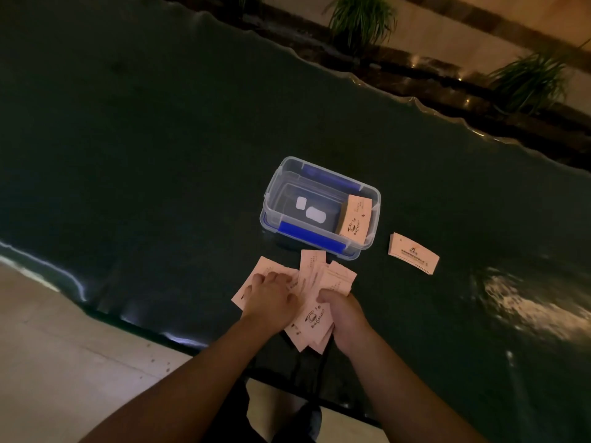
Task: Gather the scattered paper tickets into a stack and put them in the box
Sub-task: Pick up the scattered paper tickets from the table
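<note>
Several pale pink paper tickets [315, 284] lie fanned out on the dark table, just in front of a clear plastic box [271, 199] with blue latches. My left hand [271, 298] presses flat on the left part of the fan. My right hand [343, 314] grips the right part of the fan from the side, thumb on top. Inside the box a stack of tickets [355, 219] leans against the right wall. Another neat stack of tickets [413, 253] lies on the table to the right of the box.
The dark glossy table [160, 155] has a wavy far edge, with potted plants [361, 20] behind it. Its near edge runs diagonally by my forearms, with pale floor [64, 362] below on the left. A bright reflection [527, 305] shines at the right.
</note>
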`<control>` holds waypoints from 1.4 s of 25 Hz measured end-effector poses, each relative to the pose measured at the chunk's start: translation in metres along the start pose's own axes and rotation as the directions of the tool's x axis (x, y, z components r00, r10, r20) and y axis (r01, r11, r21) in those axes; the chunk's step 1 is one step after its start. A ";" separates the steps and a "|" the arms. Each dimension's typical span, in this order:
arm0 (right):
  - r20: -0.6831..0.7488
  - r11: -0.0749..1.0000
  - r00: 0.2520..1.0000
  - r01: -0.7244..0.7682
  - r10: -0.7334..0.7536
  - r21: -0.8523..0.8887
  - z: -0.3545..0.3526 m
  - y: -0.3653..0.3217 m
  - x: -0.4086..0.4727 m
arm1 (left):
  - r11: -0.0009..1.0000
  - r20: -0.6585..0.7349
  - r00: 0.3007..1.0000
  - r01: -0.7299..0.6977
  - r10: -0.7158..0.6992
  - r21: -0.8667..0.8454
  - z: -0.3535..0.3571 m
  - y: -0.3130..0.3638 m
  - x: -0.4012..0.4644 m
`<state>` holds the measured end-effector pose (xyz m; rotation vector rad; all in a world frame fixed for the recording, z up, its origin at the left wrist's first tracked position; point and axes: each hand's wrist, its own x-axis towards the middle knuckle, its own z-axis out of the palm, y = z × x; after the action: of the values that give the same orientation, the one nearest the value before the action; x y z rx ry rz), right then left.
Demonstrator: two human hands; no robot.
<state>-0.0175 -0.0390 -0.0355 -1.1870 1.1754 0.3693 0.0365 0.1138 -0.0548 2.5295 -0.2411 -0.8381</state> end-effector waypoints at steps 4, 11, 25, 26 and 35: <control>-0.019 0.999 1.000 -0.022 0.021 -0.046 0.004 -0.005 0.003 | 0.971 -0.185 0.956 0.212 -0.229 -0.110 -0.008 -0.014 0.000; 0.014 0.992 1.000 -0.009 0.011 -0.128 0.026 -0.008 0.003 | 0.903 0.008 0.963 0.254 -0.268 -0.347 -0.023 -0.020 0.006; 0.244 0.999 0.970 0.019 -0.011 -0.033 0.063 0.004 -0.007 | 0.769 0.290 0.953 0.251 -0.090 -0.588 -0.035 -0.019 0.005; 0.245 1.000 0.969 0.015 -0.011 -0.013 0.067 0.006 -0.006 | 0.740 0.307 0.949 0.255 -0.068 -0.622 -0.035 -0.021 0.004; 0.263 0.913 0.958 0.206 -0.115 -0.351 0.077 -0.021 -0.026 | 0.450 0.312 0.949 0.261 0.042 -0.854 -0.049 -0.033 0.005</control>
<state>0.0267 0.0270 -0.0087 -1.5162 0.8090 0.6127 0.0702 0.1596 -0.0388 1.3986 0.2543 -1.0275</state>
